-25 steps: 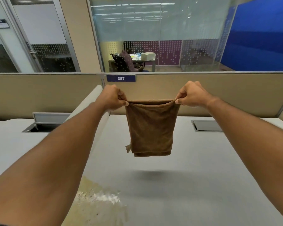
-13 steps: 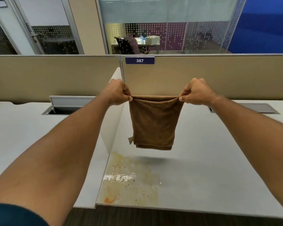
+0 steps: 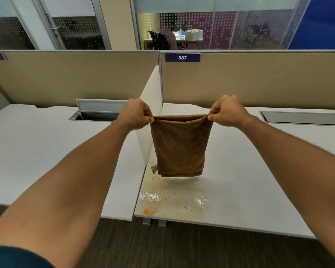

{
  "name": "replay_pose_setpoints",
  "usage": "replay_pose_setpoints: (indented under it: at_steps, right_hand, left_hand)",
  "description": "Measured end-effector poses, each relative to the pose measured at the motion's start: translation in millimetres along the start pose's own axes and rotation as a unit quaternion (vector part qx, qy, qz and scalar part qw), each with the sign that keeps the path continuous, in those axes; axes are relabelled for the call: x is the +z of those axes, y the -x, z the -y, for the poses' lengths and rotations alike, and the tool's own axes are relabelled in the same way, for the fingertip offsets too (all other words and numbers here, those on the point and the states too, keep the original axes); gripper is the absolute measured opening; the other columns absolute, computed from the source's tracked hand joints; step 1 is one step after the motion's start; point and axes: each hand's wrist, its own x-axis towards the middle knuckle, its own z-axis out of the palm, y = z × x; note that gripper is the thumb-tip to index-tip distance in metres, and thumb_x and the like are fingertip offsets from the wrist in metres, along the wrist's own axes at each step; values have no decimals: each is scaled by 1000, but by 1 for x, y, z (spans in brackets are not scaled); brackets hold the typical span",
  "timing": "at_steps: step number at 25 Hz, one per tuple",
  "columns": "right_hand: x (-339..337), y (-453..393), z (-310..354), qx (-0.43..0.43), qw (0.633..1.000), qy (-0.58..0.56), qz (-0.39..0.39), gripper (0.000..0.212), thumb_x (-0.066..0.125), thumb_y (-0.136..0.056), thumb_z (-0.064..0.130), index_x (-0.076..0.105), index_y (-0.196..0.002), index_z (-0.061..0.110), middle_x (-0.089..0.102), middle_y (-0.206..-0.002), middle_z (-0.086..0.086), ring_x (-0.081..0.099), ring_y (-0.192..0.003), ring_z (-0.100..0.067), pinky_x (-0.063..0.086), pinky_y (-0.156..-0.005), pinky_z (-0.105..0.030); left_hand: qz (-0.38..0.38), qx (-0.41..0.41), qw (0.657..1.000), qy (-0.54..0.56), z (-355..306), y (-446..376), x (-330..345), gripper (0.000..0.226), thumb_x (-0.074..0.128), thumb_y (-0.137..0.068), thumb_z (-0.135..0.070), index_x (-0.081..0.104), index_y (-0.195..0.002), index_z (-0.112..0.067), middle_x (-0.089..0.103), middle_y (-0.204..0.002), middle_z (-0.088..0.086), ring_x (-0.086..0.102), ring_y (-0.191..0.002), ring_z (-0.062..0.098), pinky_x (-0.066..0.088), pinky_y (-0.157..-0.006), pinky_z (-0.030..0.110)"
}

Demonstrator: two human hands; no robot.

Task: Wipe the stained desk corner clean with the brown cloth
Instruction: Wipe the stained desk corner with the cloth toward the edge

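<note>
A folded brown cloth (image 3: 180, 146) hangs in the air, stretched between both hands. My left hand (image 3: 134, 114) pinches its upper left corner and my right hand (image 3: 227, 111) pinches its upper right corner. Below the cloth, the near left corner of the white desk (image 3: 259, 180) carries a yellowish stain (image 3: 172, 202) with white powder, dark specks and an orange smear near the front edge. The cloth's lower edge hangs just above the far end of the stain, not touching the desk.
A white divider panel (image 3: 150, 117) stands along the desk's left side, beside the cloth. A neighbouring desk (image 3: 37, 151) lies to the left with an open cable tray (image 3: 97, 115). A closed cable flap (image 3: 302, 118) sits at the back right. Beige partitions (image 3: 259, 80) close the back.
The view has tilted down and pulled back, so the whole stained corner and the floor now show. Both hands still hold the cloth stretched, now lower towards the stain.
</note>
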Motion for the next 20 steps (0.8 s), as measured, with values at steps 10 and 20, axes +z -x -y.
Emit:
replay_pose_setpoints:
  at_steps: [10,20]
  right_hand:
    - [41,4,42,88,989,45,-111,14,68,-82,17,79,-88,12,76,-83,-9,67,-79,-27,56,-77,-33]
    - [136,103,9,198,945,61,253,7,79,-70,18,74,-75,20,70,-77,3,67,-78,-15,58,-78,-35]
  left_hand:
    - [-18,58,996,58,52,-26,20,13,75,-84,-20,79,-94,-12,76,-88,6,67,-74,19,59,-76,36]
    - [208,84,974,26,102,91,114,15,69,-76,-16,79,-87,-19,77,-85,1,69,-78,21,57,-73,32]
